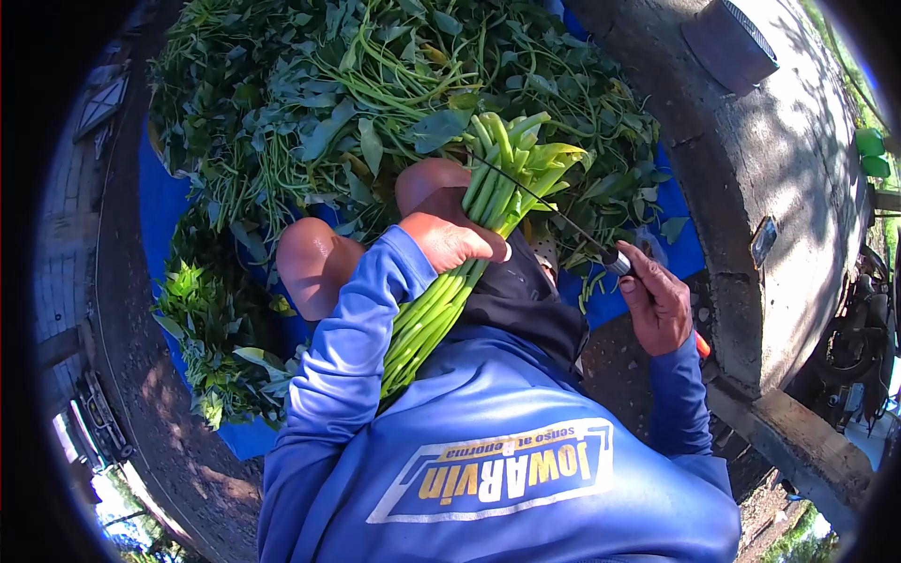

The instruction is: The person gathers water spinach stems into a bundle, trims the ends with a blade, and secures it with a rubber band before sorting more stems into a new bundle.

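Observation:
My left hand point(457, 243) is closed around a thick bunch of green leafy-vegetable stems point(427, 324). The bunch slants across my lap, its cut-looking pale ends and a few leaves at the top, and its lower part running down along my shirt. In my right hand point(657, 298) is the handle of a knife point(582, 231), gripped at the right. Its thin dark blade reaches up and left across the upper end of the bunch, above my left hand. Whether the edge bites into the stems is hard to make out.
A large heap of leafy greens point(310, 103) covers a blue tarp point(690, 235) in front of my knees. More greens point(221, 314) lie at the left. A concrete structure point(751, 216) stands close on the right, with a round rusty container point(730, 45) on it.

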`<state>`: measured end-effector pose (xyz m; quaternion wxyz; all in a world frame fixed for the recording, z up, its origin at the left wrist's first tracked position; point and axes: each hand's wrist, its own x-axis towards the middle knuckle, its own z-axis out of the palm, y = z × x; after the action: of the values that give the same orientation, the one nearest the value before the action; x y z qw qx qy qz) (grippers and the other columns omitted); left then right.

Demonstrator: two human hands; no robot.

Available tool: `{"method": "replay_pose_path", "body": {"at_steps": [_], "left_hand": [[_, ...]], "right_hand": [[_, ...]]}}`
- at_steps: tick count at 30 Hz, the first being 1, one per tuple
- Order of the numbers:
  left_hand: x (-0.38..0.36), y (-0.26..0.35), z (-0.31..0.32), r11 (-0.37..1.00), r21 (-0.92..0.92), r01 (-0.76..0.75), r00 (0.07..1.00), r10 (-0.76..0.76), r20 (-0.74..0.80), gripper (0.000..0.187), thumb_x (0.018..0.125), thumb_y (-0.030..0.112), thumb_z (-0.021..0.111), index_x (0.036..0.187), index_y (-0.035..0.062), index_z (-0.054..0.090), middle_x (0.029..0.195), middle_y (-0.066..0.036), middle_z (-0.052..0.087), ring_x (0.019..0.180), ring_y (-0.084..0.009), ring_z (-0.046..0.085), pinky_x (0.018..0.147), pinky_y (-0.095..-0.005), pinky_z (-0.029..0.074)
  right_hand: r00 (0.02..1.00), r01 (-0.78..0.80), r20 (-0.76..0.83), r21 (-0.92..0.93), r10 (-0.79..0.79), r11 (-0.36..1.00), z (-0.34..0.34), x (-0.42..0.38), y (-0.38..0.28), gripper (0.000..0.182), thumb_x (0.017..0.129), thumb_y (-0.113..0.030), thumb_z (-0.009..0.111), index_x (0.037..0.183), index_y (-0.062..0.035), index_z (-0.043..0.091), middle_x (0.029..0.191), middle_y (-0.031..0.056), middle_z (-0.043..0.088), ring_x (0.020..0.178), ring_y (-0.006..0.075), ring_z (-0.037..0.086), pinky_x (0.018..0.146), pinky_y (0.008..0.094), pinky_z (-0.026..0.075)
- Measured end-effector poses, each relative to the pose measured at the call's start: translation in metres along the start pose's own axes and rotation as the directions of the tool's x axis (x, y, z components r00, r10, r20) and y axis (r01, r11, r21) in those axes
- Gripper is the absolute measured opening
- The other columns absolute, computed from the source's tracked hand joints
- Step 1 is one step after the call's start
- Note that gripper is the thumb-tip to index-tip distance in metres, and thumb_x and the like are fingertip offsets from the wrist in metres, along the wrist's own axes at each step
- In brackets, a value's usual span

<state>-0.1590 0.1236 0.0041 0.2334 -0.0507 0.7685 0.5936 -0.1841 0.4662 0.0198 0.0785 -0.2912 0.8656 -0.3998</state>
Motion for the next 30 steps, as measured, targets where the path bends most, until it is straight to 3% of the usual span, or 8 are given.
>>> {"method": "replay_pose_path", "body": {"at_steps": [8,12,18,21,24,26,27,30], "left_hand": [[0.004,0.01,0.011,0.985,0.068,0.161,0.984,-0.166,0.066,0.025,0.077,0.023,0.084,0.088,0.0024,0.076,0.085,-0.008,0.075,0.079,-0.0165,0.069,0.072,-0.0334,0.054],[-0.02,0.014,-0.022,0.921,-0.367,-0.131,0.989,0.146,0.013,0.029,0.079,0.012,0.082,0.103,0.0002,0.07,0.086,-0.007,0.071,0.073,-0.0161,0.068,0.067,-0.0311,0.055],[-0.045,0.02,-0.048,0.868,-0.496,-0.038,0.998,0.012,-0.055,0.052,0.072,0.013,0.083,0.118,-0.0015,0.064,0.088,-0.009,0.069,0.073,-0.0181,0.069,0.068,-0.0322,0.056],[-0.053,0.027,-0.049,0.872,-0.488,-0.045,0.999,0.032,-0.034,0.042,0.075,0.013,0.081,0.112,0.0002,0.066,0.088,-0.008,0.069,0.074,-0.0167,0.067,0.07,-0.0314,0.054],[-0.069,0.028,-0.061,0.85,-0.523,-0.066,0.997,0.032,-0.074,0.044,0.077,0.014,0.081,0.115,-0.0003,0.066,0.089,-0.008,0.07,0.075,-0.0171,0.067,0.071,-0.0315,0.054],[-0.079,0.021,-0.065,0.817,-0.572,-0.068,0.995,0.01,-0.104,0.052,0.076,0.016,0.082,0.121,-0.0017,0.064,0.09,-0.01,0.07,0.076,-0.0184,0.068,0.072,-0.0321,0.056],[-0.081,0.024,-0.066,0.807,-0.586,-0.072,0.995,0.014,-0.102,0.054,0.075,0.016,0.083,0.122,-0.0021,0.064,0.092,-0.011,0.07,0.077,-0.0187,0.068,0.074,-0.0332,0.056],[-0.08,0.029,-0.061,0.836,-0.546,-0.053,0.994,-0.007,-0.107,0.054,0.075,0.015,0.083,0.123,-0.0005,0.064,0.093,-0.01,0.07,0.078,-0.0187,0.069,0.075,-0.0341,0.056]], "right_hand": [[0.999,-0.034,-0.009,0.014,0.034,0.999,0.022,0.014,0.02,0.041,0.1,-0.016,0.071,0.138,-0.0021,0.065,0.099,0.0168,0.074,0.081,0.026,0.071,0.073,0.0334,0.055],[0.987,0.043,-0.161,0.156,-0.018,0.987,0.053,0.006,0.075,0.038,0.099,-0.013,0.07,0.136,-0.0033,0.067,0.1,0.0161,0.075,0.084,0.0233,0.072,0.074,0.0326,0.055],[0.752,-0.567,-0.307,0.15,0.583,0.81,0.148,-0.029,0.25,0.032,0.101,-0.023,0.068,0.128,-0.0042,0.069,0.095,0.0078,0.075,0.09,0.0116,0.07,0.083,0.0283,0.055],[0.743,-0.489,-0.423,0.188,0.519,0.852,0.19,-0.011,0.29,0.038,0.101,-0.03,0.069,0.129,-0.0053,0.066,0.102,0.0119,0.075,0.096,0.0193,0.072,0.086,0.0341,0.056],[0.824,-0.561,-0.308,-0.32,0.476,0.764,0.197,0.028,0.279,0.048,0.099,-0.028,0.07,0.139,-0.0032,0.06,0.126,0.0194,0.071,0.118,0.0263,0.067,0.098,0.0372,0.054],[0.888,-0.386,-0.138,0.296,0.439,0.874,0.169,0.086,0.163,0.065,0.095,-0.026,0.076,0.149,0.0001,0.051,0.141,0.0245,0.061,0.133,0.0326,0.059,0.108,0.0415,0.05],[0.921,-0.328,0.097,0.714,0.377,0.618,0.154,0.112,0.094,0.082,0.089,-0.028,0.083,0.153,0.0058,0.044,0.146,0.0285,0.056,0.133,0.0374,0.059,0.11,0.0454,0.05],[0.905,-0.291,0.312,0.95,-0.288,0.116,0.142,0.148,-0.046,0.122,0.085,-0.032,0.089,0.168,-0.0056,0.004,0.146,0.0304,0.055,0.14,0.0359,0.051,0.12,0.0447,0.036]]}}
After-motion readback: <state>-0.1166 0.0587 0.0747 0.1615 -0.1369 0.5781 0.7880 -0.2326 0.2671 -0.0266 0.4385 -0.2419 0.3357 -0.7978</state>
